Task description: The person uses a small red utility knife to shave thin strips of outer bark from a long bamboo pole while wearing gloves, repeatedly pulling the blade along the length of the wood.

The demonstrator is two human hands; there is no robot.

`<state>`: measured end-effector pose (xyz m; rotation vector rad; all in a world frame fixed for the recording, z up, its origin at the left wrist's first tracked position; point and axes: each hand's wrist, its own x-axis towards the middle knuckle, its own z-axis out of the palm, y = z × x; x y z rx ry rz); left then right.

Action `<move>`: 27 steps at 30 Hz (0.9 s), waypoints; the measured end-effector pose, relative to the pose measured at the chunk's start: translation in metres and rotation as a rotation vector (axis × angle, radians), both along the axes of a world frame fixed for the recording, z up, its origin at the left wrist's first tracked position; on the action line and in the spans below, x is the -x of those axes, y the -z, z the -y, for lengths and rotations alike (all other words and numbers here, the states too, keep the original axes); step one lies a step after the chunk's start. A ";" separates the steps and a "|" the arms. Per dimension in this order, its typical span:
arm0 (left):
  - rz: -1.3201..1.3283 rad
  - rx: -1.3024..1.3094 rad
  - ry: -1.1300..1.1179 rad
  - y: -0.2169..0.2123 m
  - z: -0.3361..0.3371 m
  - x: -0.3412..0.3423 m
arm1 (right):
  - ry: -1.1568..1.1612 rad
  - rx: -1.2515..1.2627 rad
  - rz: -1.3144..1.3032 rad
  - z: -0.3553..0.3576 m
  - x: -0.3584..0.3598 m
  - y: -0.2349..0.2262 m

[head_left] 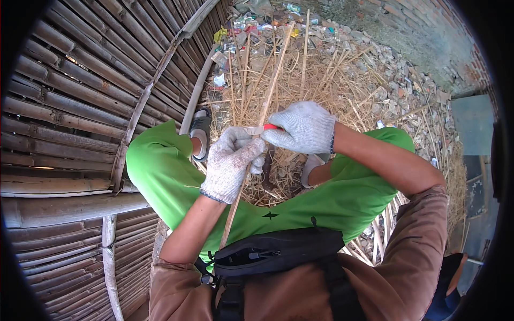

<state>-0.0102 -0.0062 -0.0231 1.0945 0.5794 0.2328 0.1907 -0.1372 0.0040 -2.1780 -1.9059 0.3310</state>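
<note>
A long, thin bamboo strip (pixel 274 80) runs from the ground ahead, between my legs, back toward my waist. My left hand (pixel 227 163), in a pale knitted glove with brownish stains, is closed around the strip. In my right hand (pixel 304 128), also gloved, is a knife with a red handle (pixel 271 127); the fingers are wrapped round it. Its short blade (pixel 254 130) points left and lies across the strip, right by the left hand's fingers. Whether the edge is cutting in cannot be seen.
Pale shavings and strips (pixel 321 85) cover the ground ahead, with rubble and litter (pixel 251 27) behind. At the left stands a bamboo slat wall (pixel 69 107); a brick wall (pixel 417 37) closes the far right. My green-trousered legs are bent on both sides, and a black waist bag (pixel 284 249) sits at my front.
</note>
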 end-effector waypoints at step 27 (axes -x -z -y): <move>-0.063 -0.114 0.052 -0.004 0.004 0.008 | 0.288 0.101 0.186 -0.007 -0.058 -0.022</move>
